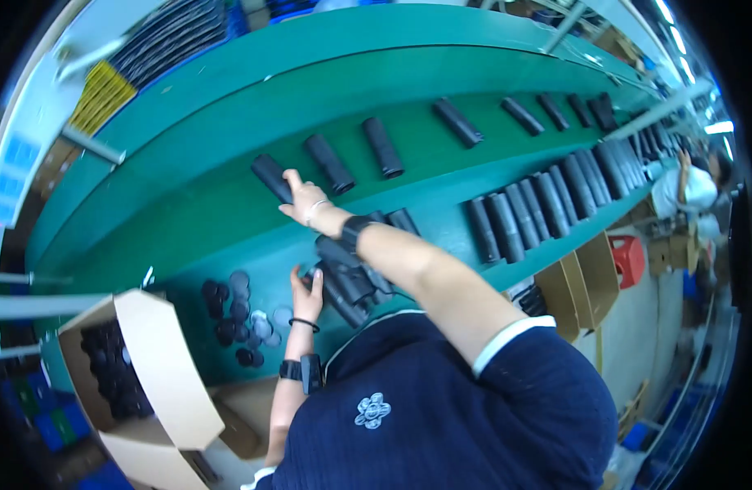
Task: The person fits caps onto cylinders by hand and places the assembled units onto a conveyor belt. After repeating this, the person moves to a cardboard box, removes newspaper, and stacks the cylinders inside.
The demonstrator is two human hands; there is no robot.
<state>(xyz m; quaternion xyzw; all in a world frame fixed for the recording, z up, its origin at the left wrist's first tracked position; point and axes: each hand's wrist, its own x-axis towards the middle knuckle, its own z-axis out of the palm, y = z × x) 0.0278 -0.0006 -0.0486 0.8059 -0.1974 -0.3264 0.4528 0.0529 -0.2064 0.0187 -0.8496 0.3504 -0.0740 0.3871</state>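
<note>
My right hand (304,201) reaches across the bench with its thumb and fingers around the near end of a black cylindrical tube (270,173), which lies slanted on the green belt (204,204). Lower down, my left hand (308,296) has its thumb and fingers apart, beside a loose pile of black tubes (349,282); whether it touches the closest tube is hard to see. Round dark caps or discs (239,310) lie scattered to the left of that hand, a few showing grey faces.
More tubes (381,147) lie spaced along the belt to the right. A long row of tubes (539,204) lines the near bench edge. An open carton (167,359) with dark round parts stands at left, another carton (584,282) at right near a red stool (627,260). A person (685,188) is far right.
</note>
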